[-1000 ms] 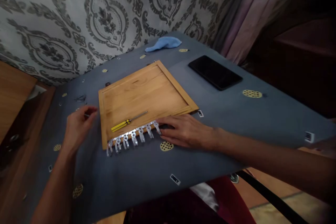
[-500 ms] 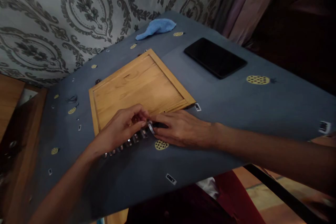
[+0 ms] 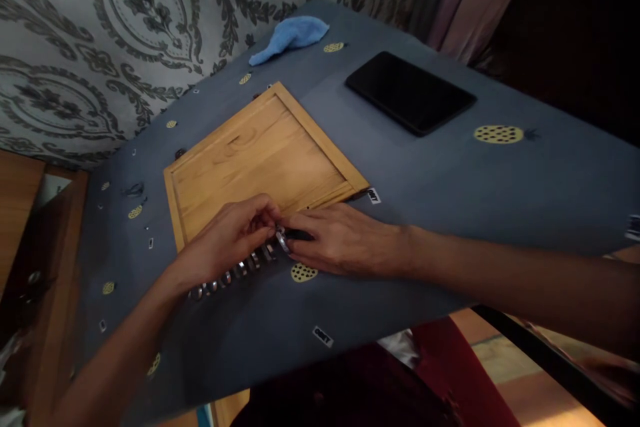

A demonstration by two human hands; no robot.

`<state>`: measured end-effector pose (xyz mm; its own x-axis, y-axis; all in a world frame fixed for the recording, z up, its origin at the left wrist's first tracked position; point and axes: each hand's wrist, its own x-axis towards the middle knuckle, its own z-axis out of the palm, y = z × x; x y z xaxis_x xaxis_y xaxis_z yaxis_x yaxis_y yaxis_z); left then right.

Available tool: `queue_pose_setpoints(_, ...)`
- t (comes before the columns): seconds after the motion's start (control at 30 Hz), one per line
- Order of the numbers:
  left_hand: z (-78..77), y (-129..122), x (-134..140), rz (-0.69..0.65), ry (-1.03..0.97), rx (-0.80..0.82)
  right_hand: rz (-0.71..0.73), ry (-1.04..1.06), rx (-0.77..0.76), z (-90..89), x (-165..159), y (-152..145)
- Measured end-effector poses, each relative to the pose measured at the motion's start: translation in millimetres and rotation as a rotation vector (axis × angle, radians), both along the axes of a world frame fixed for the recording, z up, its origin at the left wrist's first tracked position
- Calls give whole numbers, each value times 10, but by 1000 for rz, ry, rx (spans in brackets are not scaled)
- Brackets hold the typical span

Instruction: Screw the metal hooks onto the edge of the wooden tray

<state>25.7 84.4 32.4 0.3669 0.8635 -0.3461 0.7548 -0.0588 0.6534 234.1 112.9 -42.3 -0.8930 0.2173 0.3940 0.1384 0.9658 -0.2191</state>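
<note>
A framed wooden panel (image 3: 260, 153) lies flat on the table, its near edge under my hands. My left hand (image 3: 225, 240) is closed, thumb and fingertips pinched at the top of a shiny curved metal hook (image 3: 283, 239). From the other side, my right hand (image 3: 345, 240) grips the same hook between thumb and fingers. A dark slim object (image 3: 300, 235) shows between the right fingers; its kind is unclear. Several similar metal hooks (image 3: 241, 268) stick out in a row along the panel's near edge, below my left hand.
A black tablet (image 3: 413, 93) lies to the right of the panel. Beyond it, a blue cloth (image 3: 293, 39) is crumpled near the patterned wall. A small dark item (image 3: 134, 190) rests at the left of the grey-blue table (image 3: 390, 300). Wooden furniture (image 3: 60, 280) stands at the left.
The view has shifted slightly, so the table and its things sit a little differently in it. Both hands keep their hold at the same hook.
</note>
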Motion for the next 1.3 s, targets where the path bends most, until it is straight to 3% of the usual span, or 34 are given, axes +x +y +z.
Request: queue_pose_setpoints(1.3, 21, 23, 58, 67, -89, -50, -17, -45, -18, 11, -4, 0)
